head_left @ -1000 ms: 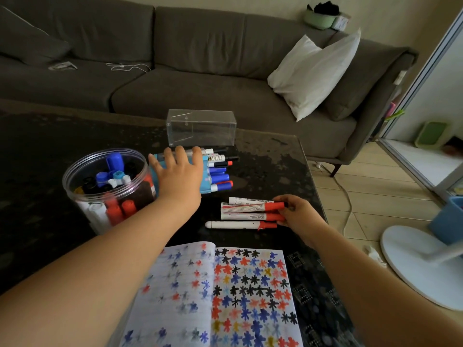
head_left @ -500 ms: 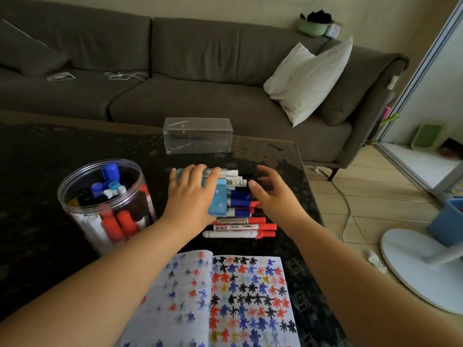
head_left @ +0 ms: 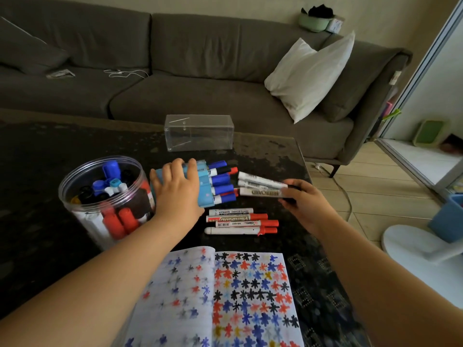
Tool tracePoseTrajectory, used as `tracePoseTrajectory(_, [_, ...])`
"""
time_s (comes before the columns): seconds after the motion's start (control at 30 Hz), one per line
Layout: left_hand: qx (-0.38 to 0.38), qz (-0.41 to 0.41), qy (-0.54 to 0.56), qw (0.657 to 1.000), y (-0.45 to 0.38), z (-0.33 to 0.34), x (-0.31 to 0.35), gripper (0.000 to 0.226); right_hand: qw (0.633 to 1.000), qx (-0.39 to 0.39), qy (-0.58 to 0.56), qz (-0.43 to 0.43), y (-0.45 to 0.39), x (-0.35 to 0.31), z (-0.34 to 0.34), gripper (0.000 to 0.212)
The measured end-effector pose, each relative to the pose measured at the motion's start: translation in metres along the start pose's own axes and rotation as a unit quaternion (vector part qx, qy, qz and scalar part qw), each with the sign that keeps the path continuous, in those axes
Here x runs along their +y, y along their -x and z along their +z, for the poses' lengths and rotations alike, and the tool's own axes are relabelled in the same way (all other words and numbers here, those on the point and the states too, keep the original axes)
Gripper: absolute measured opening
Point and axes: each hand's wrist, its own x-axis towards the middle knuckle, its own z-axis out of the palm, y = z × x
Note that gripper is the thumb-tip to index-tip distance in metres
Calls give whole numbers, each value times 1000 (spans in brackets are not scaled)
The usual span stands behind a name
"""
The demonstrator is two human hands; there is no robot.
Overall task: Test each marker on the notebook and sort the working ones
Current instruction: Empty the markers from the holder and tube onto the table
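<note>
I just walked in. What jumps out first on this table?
The open notebook nearest the camera, covered in red, blue and black ink stars. Behind it, the right hand lifts a few white markers, while the left hand rests on a blue-capped bundle beside a clear jar of markers.

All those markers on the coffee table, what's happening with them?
A person is sorting whiteboard markers. The left hand presses on a pile of blue-capped markers beside a clear jar holding more. The right hand grips a few white-barrelled markers just above the table. Four red-capped markers lie in a row, and the open notebook is covered in test scribbles.
</note>
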Motion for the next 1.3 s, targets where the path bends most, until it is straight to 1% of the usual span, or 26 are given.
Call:
tracePoseTrajectory(0.1, [11,-17,-5,1000,-3,2,2,108,997,18,71,16,-4,15,-4,15])
tracePoseTrajectory(0.2, [11,-19,-3,1000,-4,4,0,109,991,-16,131,20,-6,25,6,14])
tracePoseTrajectory(0.27, [18,-15,2,1000,-3,3,1,109,976,-39,215,16,-6,27,14,12])
tracePoseTrajectory(0.33, [29,-11,15,999,-2,2,2,107,948,-59,312,-21,-4,27,21,14])
tracePoseTrajectory(0.37, [32,-6,26,999,-2,1,3,106,925,-71,369,-49,-4,28,24,19])
tracePoseTrajectory(0.43, [39,12,41,998,0,1,5,106,857,-89,499,-92,-9,33,24,33])
tracePoseTrajectory(0.47, [46,27,43,998,1,1,6,106,828,-90,544,-104,-10,36,24,37])
tracePoseTrajectory(0.5, [57,43,42,997,2,3,7,107,818,-81,557,-120,-12,38,24,38])
tracePoseTrajectory(0.53, [68,60,40,995,3,6,8,109,830,-63,537,-140,-12,39,24,38])
tracePoseTrajectory(0.57, [78,76,35,993,4,8,8,110,861,-33,481,-160,-11,38,24,39])
tracePoseTrajectory(0.63, [101,105,22,989,5,12,9,113,929,17,325,-178,-6,29,30,47])
tracePoseTrajectory(0.67, [115,118,17,986,5,12,10,113,948,13,264,-179,-3,22,34,53])
tracePoseTrajectory(0.7, [122,130,14,984,6,11,11,113,958,-7,228,-171,-1,15,39,58])
tracePoseTrajectory(0.73, [124,141,11,982,6,10,13,112,960,-39,226,-160,-1,9,43,62])
tracePoseTrajectory(0.8, [120,153,3,981,7,9,15,112,942,-101,291,-136,0,-1,52,61])
tracePoseTrajectory(0.87, [98,151,-5,984,8,5,16,112,926,-118,335,-125,-4,-5,54,45])
tracePoseTrajectory(0.93, [56,148,-15,987,9,-2,16,109,933,-112,317,-128,-8,-5,51,29])
tracePoseTrajectory(1.03, [12,148,0,989,10,-2,15,103,945,-107,283,-126,-10,-2,45,18])
tracePoseTrajectory(1.13, [8,148,-5,989,11,1,17,103,936,-94,314,-130,-11,1,45,20])
tracePoseTrajectory(1.23, [-2,133,-6,991,10,2,18,104,938,-66,308,-147,-13,4,47,25])
tracePoseTrajectory(1.3, [-8,122,-12,992,9,3,16,104,934,-42,316,-162,-15,6,44,24])
